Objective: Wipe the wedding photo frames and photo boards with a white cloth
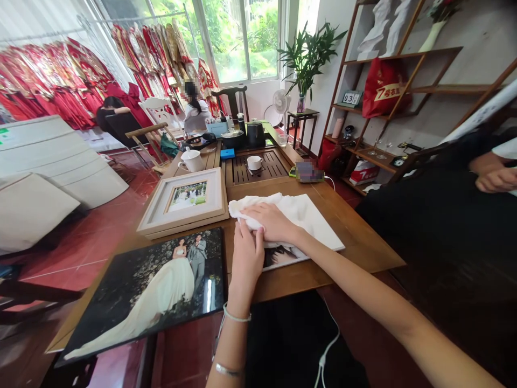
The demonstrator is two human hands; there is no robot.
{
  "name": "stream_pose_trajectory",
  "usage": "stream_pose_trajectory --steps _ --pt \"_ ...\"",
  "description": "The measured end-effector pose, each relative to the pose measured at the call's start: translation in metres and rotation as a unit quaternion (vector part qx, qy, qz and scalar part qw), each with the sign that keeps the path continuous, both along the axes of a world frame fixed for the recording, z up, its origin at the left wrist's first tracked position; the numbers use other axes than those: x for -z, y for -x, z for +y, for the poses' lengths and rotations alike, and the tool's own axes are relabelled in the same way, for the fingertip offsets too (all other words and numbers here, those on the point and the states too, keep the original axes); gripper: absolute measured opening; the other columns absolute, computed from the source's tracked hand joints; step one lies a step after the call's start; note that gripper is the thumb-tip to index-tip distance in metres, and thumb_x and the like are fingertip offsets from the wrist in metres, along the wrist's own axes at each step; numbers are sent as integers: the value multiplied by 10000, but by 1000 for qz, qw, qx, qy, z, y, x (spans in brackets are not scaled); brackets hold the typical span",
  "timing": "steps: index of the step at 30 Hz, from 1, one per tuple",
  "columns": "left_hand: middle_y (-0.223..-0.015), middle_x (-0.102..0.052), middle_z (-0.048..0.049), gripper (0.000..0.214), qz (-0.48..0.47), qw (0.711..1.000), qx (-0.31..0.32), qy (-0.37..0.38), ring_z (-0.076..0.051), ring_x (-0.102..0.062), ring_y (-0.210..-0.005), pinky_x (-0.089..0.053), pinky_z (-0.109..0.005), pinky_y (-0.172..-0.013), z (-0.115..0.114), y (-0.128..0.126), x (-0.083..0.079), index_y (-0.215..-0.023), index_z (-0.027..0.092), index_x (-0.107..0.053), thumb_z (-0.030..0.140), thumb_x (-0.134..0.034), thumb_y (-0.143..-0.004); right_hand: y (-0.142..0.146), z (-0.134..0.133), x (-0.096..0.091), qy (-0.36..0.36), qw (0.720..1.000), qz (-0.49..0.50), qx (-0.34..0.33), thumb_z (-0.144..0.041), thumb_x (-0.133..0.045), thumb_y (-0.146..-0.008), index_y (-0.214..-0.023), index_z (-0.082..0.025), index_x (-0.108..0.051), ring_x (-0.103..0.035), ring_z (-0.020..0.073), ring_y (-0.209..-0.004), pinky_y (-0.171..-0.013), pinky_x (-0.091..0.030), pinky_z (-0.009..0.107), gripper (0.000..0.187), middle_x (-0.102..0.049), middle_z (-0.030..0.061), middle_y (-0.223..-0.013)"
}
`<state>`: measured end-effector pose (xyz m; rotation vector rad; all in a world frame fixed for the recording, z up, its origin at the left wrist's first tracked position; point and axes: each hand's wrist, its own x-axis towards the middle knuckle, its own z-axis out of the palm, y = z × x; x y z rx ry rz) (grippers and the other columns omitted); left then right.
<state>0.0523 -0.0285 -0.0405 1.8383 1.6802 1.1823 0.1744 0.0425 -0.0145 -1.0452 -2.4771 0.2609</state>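
Observation:
My right hand (271, 220) lies palm down on a white cloth (299, 210), fingers stretched flat, pressing it onto a photo print (283, 256) on the wooden table (363, 242). My left hand (247, 253) rests flat on the same print's near left edge, fingers extended and touching the cloth just below my right hand. The cloth covers most of the print; only a dark strip of the picture shows. A bracelet sits on my left wrist.
A large glossy wedding photo (153, 288) lies at the near left, overhanging the table edge. A white framed photo (183, 200) sits behind it. A tea tray (258, 167) with cup, kettle and teapot stands further back. Another person's arm (495, 175) is at the right.

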Motion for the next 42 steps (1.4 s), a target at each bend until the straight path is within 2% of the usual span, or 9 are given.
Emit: stream_pose_trajectory --steps 5,9,13,17,21,25,32,38,42 --pt "-1401 -508 -239 506 38 999 25 -21 -345 -432 -1376 -352 -556 -1114 -6 6 7 -1399 107 -400 407 -361 -992 -30 -25 2 0 999 23 -28 -210 -614 -746 -1378 -167 -532 -505 324 -1276 -1072 -369 524 638 -589 128 -1387" --pt "-1489 -426 -227 539 86 994 44 -45 -352 -303 -1453 -277 -573 -1164 -11 3 13 -1424 105 -382 413 -407 -983 -69 -52 3 18 999 23 -12 -195 -605 -723 -1382 -189 -525 -509 309 -1283 -1083 -377 510 663 -584 109 -1394" --pt "-1503 -410 -222 503 132 988 57 -59 -362 -266 -1462 -277 -580 -1164 -14 0 14 -1396 101 -436 383 -425 -980 -108 -60 8 33 996 42 73 -220 -610 -735 -1373 -214 -532 -520 312 -1279 -1090 -380 519 643 -587 103 -1388" --pt "-1484 -441 -192 459 125 987 72 -73 -328 -315 -1447 -298 -544 -1173 -16 1 14 -1377 141 -477 367 -436 -980 -133 -38 14 26 985 52 165 -285 -613 -769 -1376 -196 -523 -512 334 -1296 -1090 -391 526 620 -572 122 -1402" --pt "-1428 -493 -195 422 104 990 61 -74 -301 -379 -1404 -317 -518 -1173 -16 3 18 -1361 126 -503 300 -385 -994 -124 -8 14 -1 980 32 197 -277 -615 -773 -1374 -145 -520 -478 358 -1319 -1107 -370 537 622 -538 149 -1437" --pt "-1392 -507 -203 414 82 993 23 -82 -284 -425 -1361 -349 -511 -1158 -15 4 25 -1348 106 -512 232 -324 -1001 -89 8 10 -18 988 5 153 -252 -606 -773 -1372 -112 -518 -472 366 -1310 -1108 -352 549 621 -550 161 -1420" --pt "-1328 -543 -199 396 50 992 -30 -109 -271 -506 -1293 -412 -506 -1116 -7 11 40 -1290 109 -558 189 -316 -987 -48 -26 7 -18 1000 18 -2 -215 -634 -726 -1331 -161 -543 -520 327 -1264 -1068 -395 524 614 -593 128 -1374" --pt "-1323 -551 -208 403 52 993 -32 -100 -275 -522 -1280 -414 -503 -1116 -7 12 39 -1299 93 -556 225 -321 -999 -80 -80 8 -4 999 32 -34 -181 -621 -715 -1358 -203 -520 -511 291 -1296 -1096 -385 498 652 -581 98 -1401" --pt "-1330 -544 -222 404 53 994 -26 -89 -285 -509 -1296 -408 -502 -1121 -8 12 36 -1301 79 -554 233 -333 -999 -115 -87 15 -10 999 43 29 -191 -613 -727 -1369 -210 -519 -539 313 -1270 -1072 -409 522 649 -600 109 -1375"
